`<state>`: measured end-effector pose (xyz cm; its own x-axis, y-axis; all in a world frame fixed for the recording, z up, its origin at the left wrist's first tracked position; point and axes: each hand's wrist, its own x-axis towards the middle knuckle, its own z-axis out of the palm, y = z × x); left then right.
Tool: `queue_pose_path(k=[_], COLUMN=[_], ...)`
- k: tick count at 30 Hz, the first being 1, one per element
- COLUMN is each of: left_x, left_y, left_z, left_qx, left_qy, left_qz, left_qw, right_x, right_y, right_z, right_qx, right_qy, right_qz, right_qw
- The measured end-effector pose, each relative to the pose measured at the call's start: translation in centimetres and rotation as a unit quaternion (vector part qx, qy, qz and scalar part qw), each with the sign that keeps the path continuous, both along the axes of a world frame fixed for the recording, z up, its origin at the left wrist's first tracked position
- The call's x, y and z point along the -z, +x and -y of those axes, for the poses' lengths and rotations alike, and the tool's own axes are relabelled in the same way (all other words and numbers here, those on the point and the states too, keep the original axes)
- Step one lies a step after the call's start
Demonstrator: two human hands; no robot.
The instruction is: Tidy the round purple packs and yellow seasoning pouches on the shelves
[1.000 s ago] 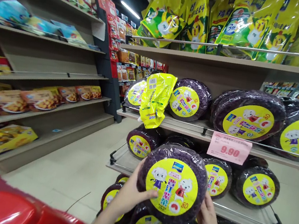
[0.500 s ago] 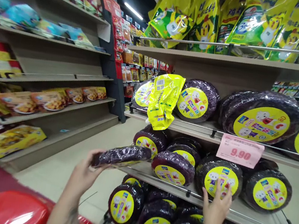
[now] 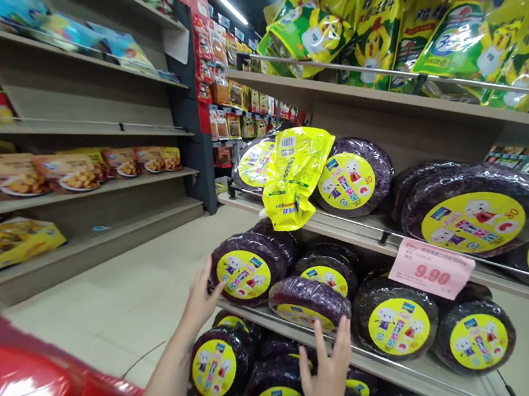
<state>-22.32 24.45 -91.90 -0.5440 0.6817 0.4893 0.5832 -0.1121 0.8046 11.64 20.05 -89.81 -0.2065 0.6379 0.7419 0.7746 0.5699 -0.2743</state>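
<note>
Left hand: open, empty, beside a round purple pack at left on the shelf. Right hand: fingers spread, empty, near the tilted pack right of that; both contacts are unclear.

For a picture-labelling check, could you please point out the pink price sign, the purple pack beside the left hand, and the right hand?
Pink price sign (image 3: 432,269): head view, its middle.
Purple pack (image 3: 245,274): head view, its yellow label.
Right hand (image 3: 328,377): head view, back of the hand.
</note>
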Motion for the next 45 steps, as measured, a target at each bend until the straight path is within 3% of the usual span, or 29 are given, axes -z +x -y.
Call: queue_pose_path(k=[3, 6, 10, 14, 20, 25, 29, 32, 36, 39, 42, 45], left_x=[0.3, 0.5, 0.2, -0.4, -0.6, -0.5, -0.9, -1.1, -1.0, -0.6, -0.4, -0.5], left_y=[1.3, 2.7, 3.9, 4.3, 4.7, 5.1, 6.0, 6.8, 7.3, 6.8, 6.4, 7.1], left_z=[-0.6, -0.9, -0.8, -0.3, 0.2, 0.1, 0.2, 0.3, 0.4, 0.3, 0.3, 0.2], left_qx=[0.042, 0.049, 0.035, 0.031, 0.015, 0.017, 0.067, 0.071, 0.054, 0.049, 0.035, -0.011], left_qy=[-0.034, -0.083, -0.112, -0.136, -0.115, -0.078, -0.040, -0.030, -0.029, -0.031, -0.027, -0.011], left_qz=[-0.025, -0.029, -0.031, 0.009, 0.001, -0.062, -0.094, -0.097, -0.117, -0.127, -0.143, -0.167], left_qw=[0.998, 0.995, 0.993, 0.990, 0.993, 0.995, 0.993, 0.992, 0.991, 0.990, 0.989, 0.986], right_x=[-0.4, -2.9, -6.8, -7.7, -6.9, -8.0, -8.8, -8.6, -6.6, -3.0, 3.2, 11.1], right_y=[-2.2, -3.2, -2.2, -0.8, -2.2, -2.9, -1.4, 1.3, 7.3, 14.0, 22.2, 30.3], right_z=[-0.8, -3.3, -7.3, -9.2, -8.0, -6.2, -4.4, -3.1, -0.9, 1.9, 6.2, 11.5], right_qx=[0.024, 0.084, 0.100, 0.129, 0.171, 0.118, 0.053, 0.038, 0.063, 0.120, 0.218, 0.329], right_qy=[0.008, 0.009, -0.056, -0.101, -0.061, -0.045, -0.034, -0.022, 0.031, 0.061, 0.028, -0.074], right_qz=[0.016, 0.009, 0.032, 0.014, 0.007, 0.101, 0.145, 0.147, 0.133, 0.106, 0.066, 0.026], right_qw=[1.000, 0.996, 0.993, 0.986, 0.983, 0.987, 0.987, 0.988, 0.989, 0.985, 0.973, 0.941])
